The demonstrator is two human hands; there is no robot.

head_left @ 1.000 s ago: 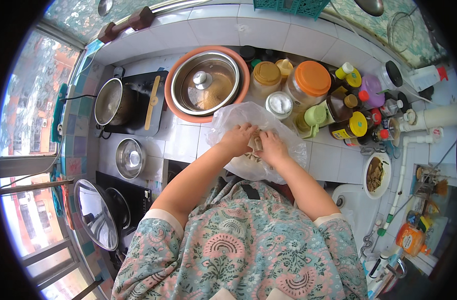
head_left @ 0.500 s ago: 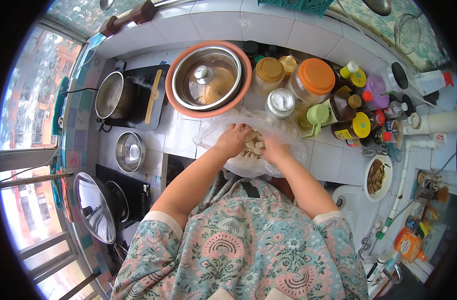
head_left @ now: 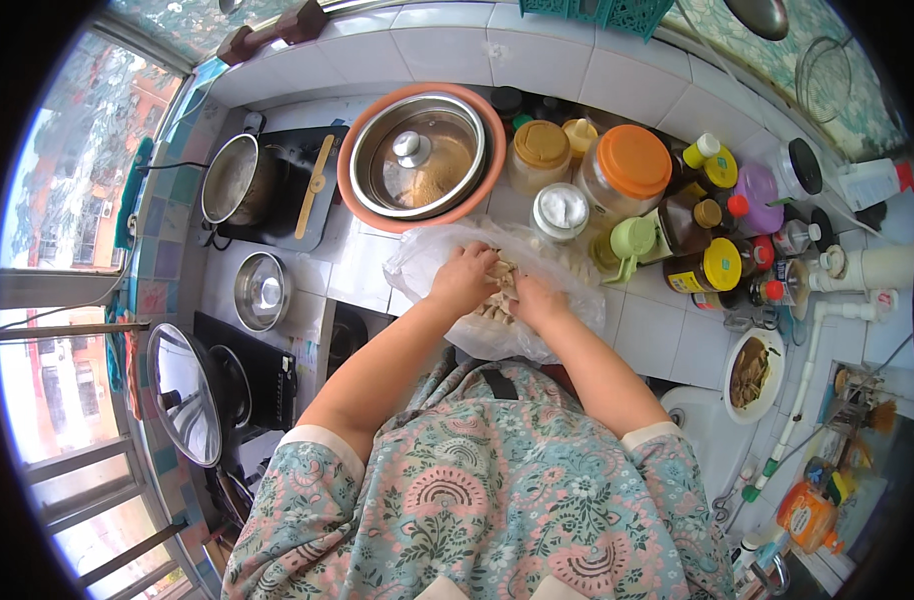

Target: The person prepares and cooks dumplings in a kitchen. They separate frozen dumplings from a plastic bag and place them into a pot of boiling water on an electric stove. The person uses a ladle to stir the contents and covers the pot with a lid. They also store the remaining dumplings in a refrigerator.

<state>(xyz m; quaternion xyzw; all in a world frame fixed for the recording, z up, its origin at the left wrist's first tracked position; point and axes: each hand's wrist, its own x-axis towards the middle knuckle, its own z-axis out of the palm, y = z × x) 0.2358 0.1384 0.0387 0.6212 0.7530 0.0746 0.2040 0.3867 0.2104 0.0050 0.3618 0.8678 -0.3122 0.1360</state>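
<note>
"Bag spread on the bench, yes, but where are the pale pieces?"

"Inside its mouth, between the left hand and the right hand"

"What differs from half a second ago?"

"The right hand has come closer to the left, so fewer pieces show between them at the bag's middle; the left hand has hardly shifted"

"And against a second ago?"

"More pieces show in the bag; back then the hands covered most of them, with something tan between the fingers"

"Is either hand grasping?"

"Fingers are bent over the pieces on both, but the tips are hidden, so I cannot tell"

"Its neighbours?"

"White-lidded jar just beyond the bag, glass-lidded pot beyond it to the left, both as before"
</note>
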